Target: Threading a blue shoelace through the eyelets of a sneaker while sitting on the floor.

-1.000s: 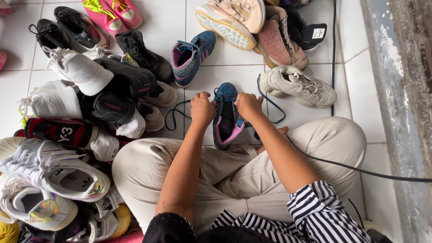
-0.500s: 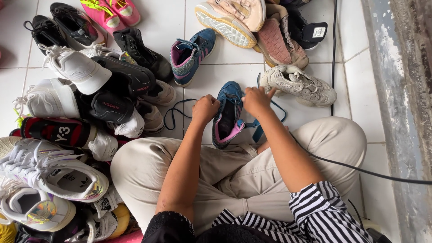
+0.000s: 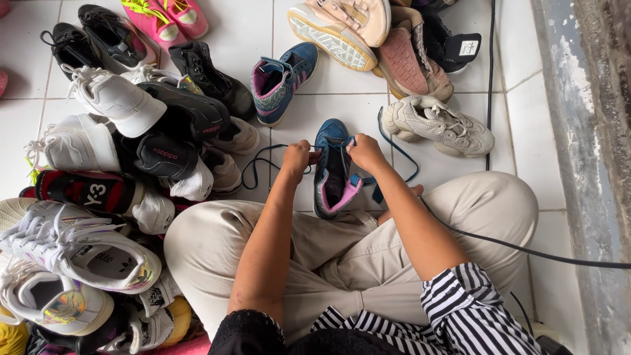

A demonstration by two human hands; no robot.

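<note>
Near us, cross-legged on beige trousers [image 3: 368, 250], our left hand [image 3: 297, 160] and right hand [image 3: 365, 152] each pinch the dark blue lace [image 3: 263, 158] at either side of the blue sneaker with pink lining [image 3: 334, 172], which rests toe-away against our shins, fingers closed tight on the lace; to lace it well we judge both ends want even tension and the shoe kept steady. Further out its matching blue sneaker [image 3: 282, 82] stands on the white tiled floor [image 3: 342, 98], a beige chunky sneaker [image 3: 439, 125] to the right, a shoe pile [image 3: 131, 131] left, a black cable [image 3: 490, 79] along the grey wall [image 3: 585, 131] far right
</note>
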